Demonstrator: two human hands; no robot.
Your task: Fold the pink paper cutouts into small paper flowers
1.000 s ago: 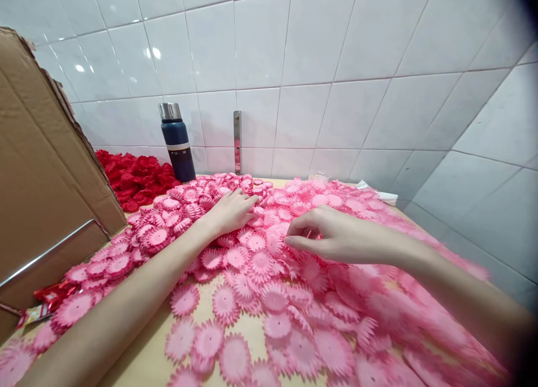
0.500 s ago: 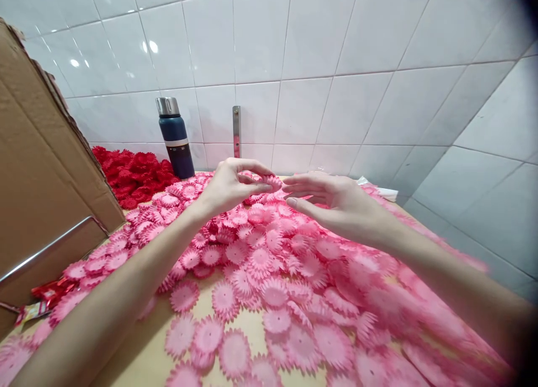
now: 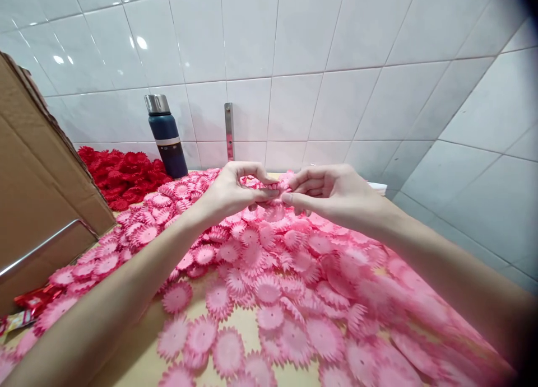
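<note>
A person's left hand (image 3: 229, 192) and right hand (image 3: 325, 192) meet fingertip to fingertip above a table, both pinched shut on one small pink paper flower (image 3: 275, 185). Directly below the grip spreads a heap of pink flowers (image 3: 269, 264); a dark flask (image 3: 165, 135) and red flowers (image 3: 121, 174) sit beyond, to its left.

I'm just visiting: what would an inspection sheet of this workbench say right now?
Surface: pale wooden table, mostly covered.
Job's things: pink flower cut-outs spread in a heap; a few pink pieces pinched between both hands.
Clutter: red flower cut-outs piled at the back left; dark blue flask upright by the wall; red wrapper at the left edge.
Hands: left hand and right hand raised above the heap, fingertips meeting.
Cables: nothing seen.
Surroundings: white tiled wall; cardboard box at left.
</note>
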